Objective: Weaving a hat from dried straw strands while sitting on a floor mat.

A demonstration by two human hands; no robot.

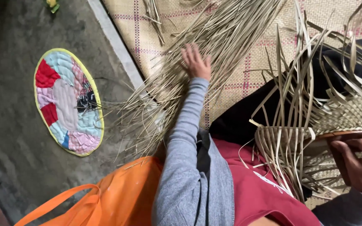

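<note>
While your left hand lies flat, fingers spread, on the loose strips, your right hand clamps the half-woven basket; tugging may tangle strands.

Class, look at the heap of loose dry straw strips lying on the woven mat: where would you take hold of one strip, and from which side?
Probably near the end by the left hand, coming from above. The straw strips lie flat, fanned along the mat; their far ends tangle over its edge, so pinching one there and drawing it lengthwise should free it.
</note>
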